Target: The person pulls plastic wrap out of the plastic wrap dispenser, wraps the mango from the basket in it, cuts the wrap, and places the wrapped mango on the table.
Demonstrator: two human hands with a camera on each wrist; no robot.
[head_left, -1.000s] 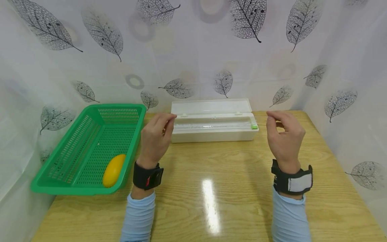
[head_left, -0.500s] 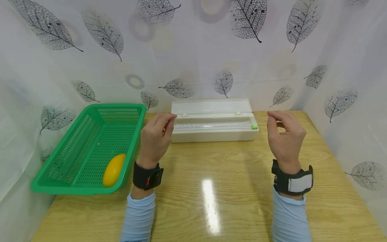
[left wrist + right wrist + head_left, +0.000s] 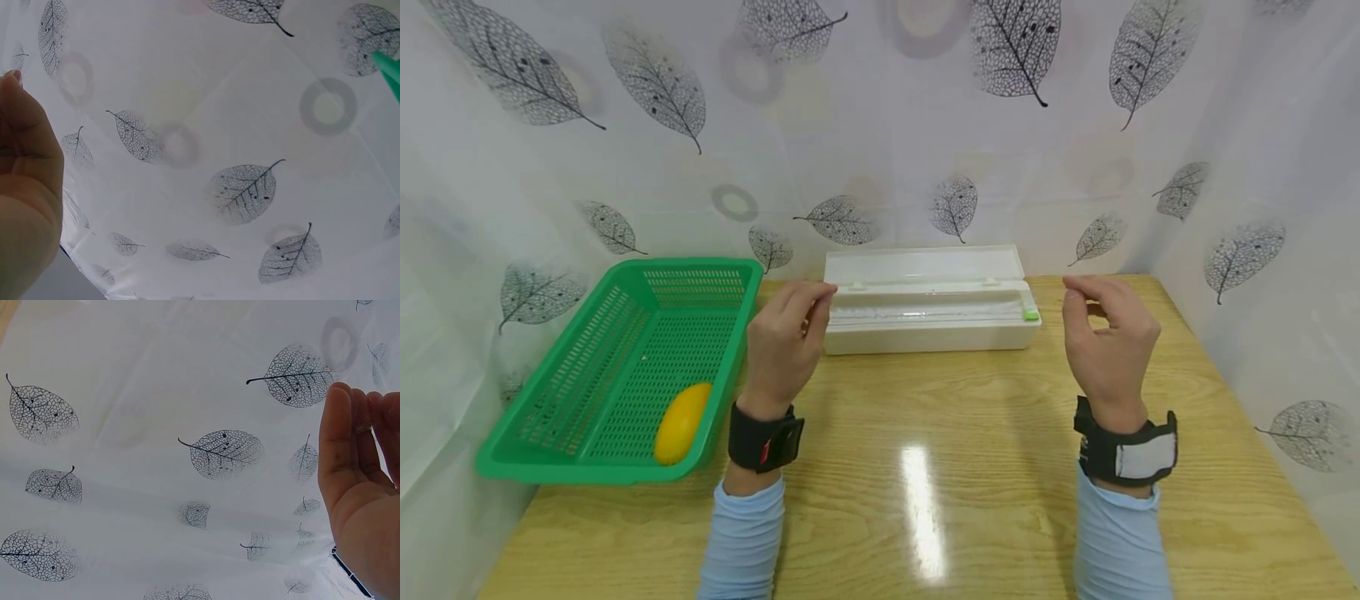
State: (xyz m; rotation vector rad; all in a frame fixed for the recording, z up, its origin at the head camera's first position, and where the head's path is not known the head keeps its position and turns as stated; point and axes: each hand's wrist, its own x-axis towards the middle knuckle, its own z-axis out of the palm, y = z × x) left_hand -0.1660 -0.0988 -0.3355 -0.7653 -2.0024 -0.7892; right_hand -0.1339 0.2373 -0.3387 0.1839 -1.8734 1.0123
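At rear and sides: white curtain (image 3: 887,142), printed w/ dark leaf skeletons and pale rings; filling most of both wrist views too. Below, in head view: wood-grain table (image 3: 1000,442), glossy, w/ bright light streak near front ctr. On table, L side: green basket (image 3: 587,472), approx. rect., w/ slotted walls and perforated base. At table rear, near ctr.: white box (image 3: 925,338), long and low, set crosswise to R of basket, w/ lid (image 3: 925,265) raised at back, close to curtain. From front edge, reaching over table: two light-blue sleeves (image 3: 745,533), ending short of wrists. Held up btwn basket and box: L hand (image 3: 782,350), overlapping L end of box in head view, w/ thumb and fingertips brought together in pinch. Held up to R of box, apart from same: R hand (image 3: 1112,342), likewise pinching, w/ small gap btwn thumb and fingers behind tips. For both: cannot tell bare pinch from pinch on smth thin and clear. Around wrists: black bands (image 3: 748,437). In basket, toward front R corner: yellow oval item (image 3: 683,423), near R wall. Inside box, running lengthwise: glossy clear material (image 3: 925,314). At R end of box: green tab (image 3: 1031,316).
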